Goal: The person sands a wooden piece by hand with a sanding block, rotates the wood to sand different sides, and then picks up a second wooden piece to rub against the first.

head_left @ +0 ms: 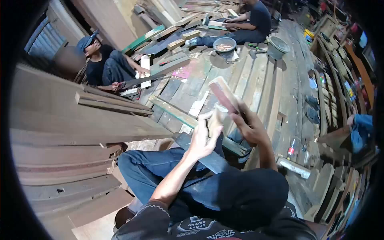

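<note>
My left hand (205, 138) is wrapped round a small pale wooden piece (216, 120), held above my crossed legs. Close on its right, my right hand (250, 124) grips a flat block (223, 95) with a reddish-brown face and a pale edge. The block tilts up and to the left, its lower end hidden by my fingers. Under my hands a dark grey board (212, 161) lies across my lap.
Two people sit on the plank floor (256, 76): one at left (96, 68) with a saw (144, 80), one at the back (260, 22). Around are a basin (224, 45), a bucket (277, 47), a bottle (291, 149), a green-edged beam (174, 110) and stacked planks (112, 104).
</note>
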`<action>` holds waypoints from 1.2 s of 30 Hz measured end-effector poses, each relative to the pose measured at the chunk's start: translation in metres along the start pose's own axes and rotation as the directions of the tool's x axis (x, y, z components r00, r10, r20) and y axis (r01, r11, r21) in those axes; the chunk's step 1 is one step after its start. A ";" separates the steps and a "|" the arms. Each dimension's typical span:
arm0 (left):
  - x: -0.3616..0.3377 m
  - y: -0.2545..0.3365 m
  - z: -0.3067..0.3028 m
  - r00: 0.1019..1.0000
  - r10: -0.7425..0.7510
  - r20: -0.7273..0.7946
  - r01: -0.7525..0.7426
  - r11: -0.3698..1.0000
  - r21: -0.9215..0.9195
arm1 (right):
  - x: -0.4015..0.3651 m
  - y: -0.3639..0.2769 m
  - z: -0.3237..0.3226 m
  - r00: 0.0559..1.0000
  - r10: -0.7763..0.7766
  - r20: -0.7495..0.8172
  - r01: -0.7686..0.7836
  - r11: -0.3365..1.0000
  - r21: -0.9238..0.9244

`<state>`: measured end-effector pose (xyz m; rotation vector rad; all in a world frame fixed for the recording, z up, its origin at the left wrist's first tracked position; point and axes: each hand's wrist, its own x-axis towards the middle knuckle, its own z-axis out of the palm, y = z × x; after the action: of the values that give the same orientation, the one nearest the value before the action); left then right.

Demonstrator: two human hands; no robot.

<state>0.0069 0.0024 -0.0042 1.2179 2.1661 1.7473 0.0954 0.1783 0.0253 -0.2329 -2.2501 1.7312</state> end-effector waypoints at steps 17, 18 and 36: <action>0.009 -0.005 -0.001 1.000 -0.008 -0.015 0.008 1.000 -0.031 | 0.005 0.001 -0.001 0.994 0.071 -0.079 -0.049 0.967 0.251; 0.009 -0.002 -0.002 1.000 -0.018 0.005 0.018 0.999 -0.047 | 0.005 0.004 -0.002 0.993 0.088 -0.076 -0.063 0.954 0.294; 0.010 0.008 -0.001 0.986 -0.093 0.141 0.095 0.995 -0.008 | 0.006 -0.003 0.006 0.959 0.100 -0.265 -0.015 0.953 0.303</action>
<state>0.0040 0.0080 0.0062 1.1764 2.0913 1.5865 0.0878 0.1743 0.0277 -0.4479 -1.7757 1.9058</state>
